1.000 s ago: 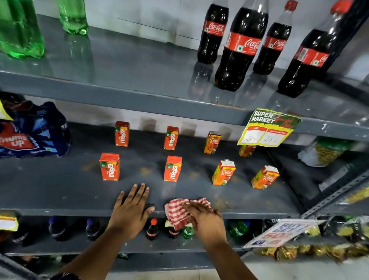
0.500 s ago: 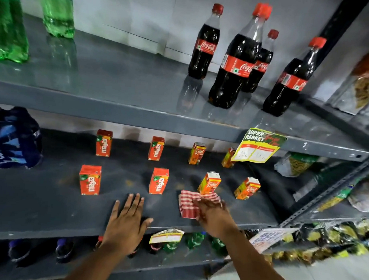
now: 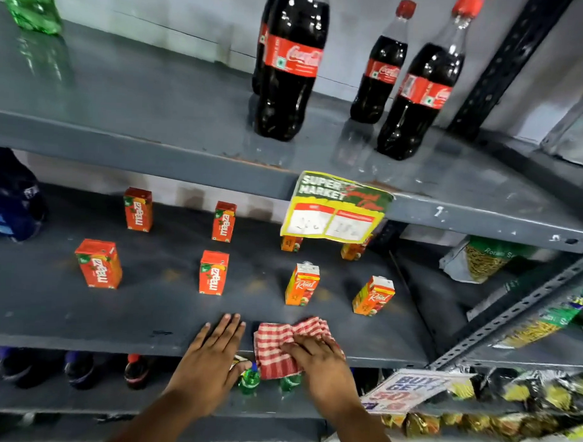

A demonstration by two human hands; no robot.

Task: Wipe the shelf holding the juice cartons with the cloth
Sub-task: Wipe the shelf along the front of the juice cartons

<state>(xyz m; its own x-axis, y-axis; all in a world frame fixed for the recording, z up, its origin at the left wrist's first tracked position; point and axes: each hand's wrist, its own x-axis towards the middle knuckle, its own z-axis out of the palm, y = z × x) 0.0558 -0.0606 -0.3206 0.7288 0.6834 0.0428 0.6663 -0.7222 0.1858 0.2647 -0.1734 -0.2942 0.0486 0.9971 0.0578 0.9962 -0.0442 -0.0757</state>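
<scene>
The grey metal shelf (image 3: pixel 62 314) carries several small juice cartons in two rows: red Maaza ones (image 3: pixel 98 263) on the left and orange Real ones (image 3: pixel 302 284) on the right. A red-and-white checked cloth (image 3: pixel 278 345) lies at the shelf's front edge, partly hanging over it. My right hand (image 3: pixel 320 365) presses down on the cloth's right part. My left hand (image 3: pixel 210 361) rests flat, fingers spread, on the front edge just left of the cloth.
Cola bottles (image 3: pixel 292 63) and a green bottle (image 3: pixel 30 2) stand on the shelf above. A yellow price tag (image 3: pixel 334 207) hangs from that shelf's lip. A blue pack (image 3: pixel 7 195) sits at the far left. Snack bags (image 3: pixel 482 259) fill the right rack; bottles (image 3: pixel 136 371) stand below.
My right hand has drawn the cloth back from the orange cartons to the shelf's front edge, closer to my left hand. The view has shifted nearer and to the right.
</scene>
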